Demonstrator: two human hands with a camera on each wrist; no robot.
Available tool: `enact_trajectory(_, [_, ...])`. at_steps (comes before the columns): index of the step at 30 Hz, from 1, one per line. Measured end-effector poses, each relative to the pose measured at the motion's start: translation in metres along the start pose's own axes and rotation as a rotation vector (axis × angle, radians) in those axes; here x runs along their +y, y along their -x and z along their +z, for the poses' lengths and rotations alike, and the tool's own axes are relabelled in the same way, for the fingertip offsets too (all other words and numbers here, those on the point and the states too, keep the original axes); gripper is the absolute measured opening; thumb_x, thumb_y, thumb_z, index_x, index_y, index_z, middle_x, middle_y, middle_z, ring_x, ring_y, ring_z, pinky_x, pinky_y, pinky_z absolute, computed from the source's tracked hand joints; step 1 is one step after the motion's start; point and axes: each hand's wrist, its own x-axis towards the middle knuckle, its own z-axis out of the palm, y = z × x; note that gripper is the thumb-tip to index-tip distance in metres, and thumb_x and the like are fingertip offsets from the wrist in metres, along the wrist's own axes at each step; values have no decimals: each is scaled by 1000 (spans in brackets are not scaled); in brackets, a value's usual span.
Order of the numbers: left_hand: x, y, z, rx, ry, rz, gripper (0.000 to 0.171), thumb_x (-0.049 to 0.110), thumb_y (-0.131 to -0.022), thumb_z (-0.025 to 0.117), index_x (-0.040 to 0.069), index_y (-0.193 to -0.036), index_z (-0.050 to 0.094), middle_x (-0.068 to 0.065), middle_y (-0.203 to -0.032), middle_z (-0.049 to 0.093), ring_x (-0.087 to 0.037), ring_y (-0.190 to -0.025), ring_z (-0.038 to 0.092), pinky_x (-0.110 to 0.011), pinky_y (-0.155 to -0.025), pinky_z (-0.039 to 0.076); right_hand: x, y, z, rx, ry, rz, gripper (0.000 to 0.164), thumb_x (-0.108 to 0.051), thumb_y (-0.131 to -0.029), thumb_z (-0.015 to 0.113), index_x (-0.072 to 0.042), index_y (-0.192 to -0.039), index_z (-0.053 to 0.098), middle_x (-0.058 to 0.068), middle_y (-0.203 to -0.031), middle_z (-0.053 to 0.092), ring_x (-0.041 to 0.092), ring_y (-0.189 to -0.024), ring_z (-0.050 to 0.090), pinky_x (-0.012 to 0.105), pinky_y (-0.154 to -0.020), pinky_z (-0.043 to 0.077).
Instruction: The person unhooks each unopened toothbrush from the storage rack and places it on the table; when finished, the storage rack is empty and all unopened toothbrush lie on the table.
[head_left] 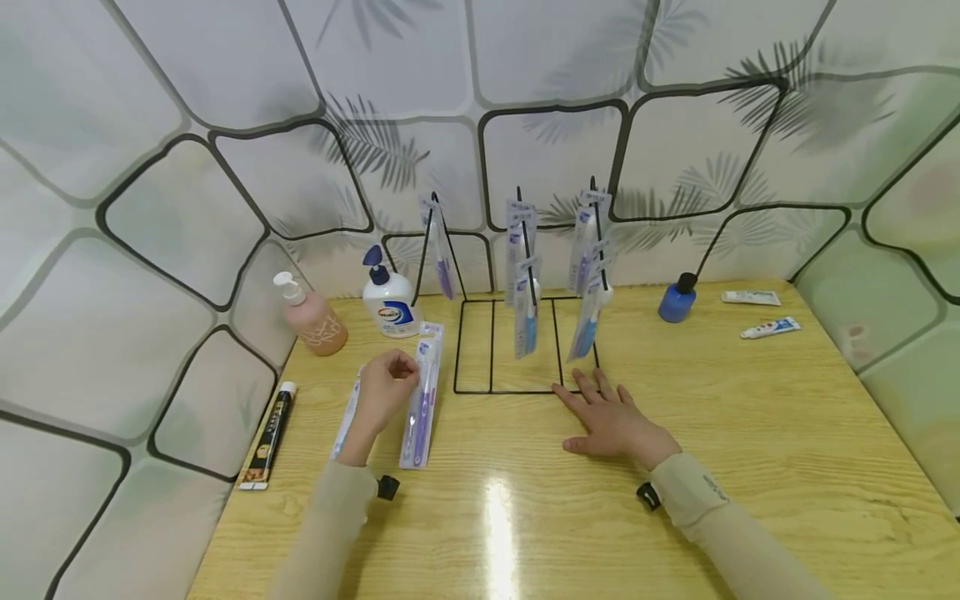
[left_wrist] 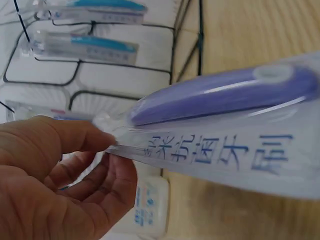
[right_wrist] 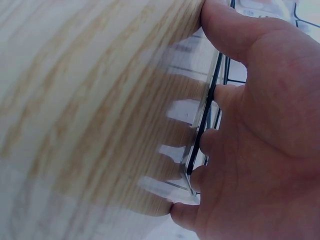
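Observation:
A packaged purple toothbrush is pinched at its edge between the thumb and index finger of my left hand; the purple handle shows large in the left wrist view. Partly behind that hand is another toothbrush pack. My right hand rests with spread fingers at the front right corner of a black wire rack, fingertips at its front bar. Packaged toothbrushes hang from the rack's hooks: blue-handled ones in the middle and right, a purple one on the left.
Left of the rack stand a white pump bottle and a pink pump bottle. A black toothpaste tube lies at the table's left edge. On the right are a blue bottle and two small tubes, one white-and-blue.

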Motion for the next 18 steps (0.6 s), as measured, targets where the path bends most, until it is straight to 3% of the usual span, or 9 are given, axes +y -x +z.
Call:
enact_trajectory(8, [-37, 15, -19, -92, -179, -160, 13, -9, -74, 69, 0, -83, 63, -11, -78, 66, -18, -71, 59, -24, -62, 47, 1, -1, 1, -5, 0, 6, 89, -50, -95, 66, -20, -164, 20, 21, -171, 3, 53, -155, -3, 77, -116, 7])
enact_trajectory(18, [-45, 25, -35, -110, -419, -85, 18, -7, -72, 69, -2, -87, 61, -12, -76, 65, -23, -69, 58, -34, -62, 48, -4, 1, -3, -4, 1, 5, 88, -50, -95, 66, -18, -164, 22, 24, -170, 5, 55, -154, -1, 78, -115, 9])
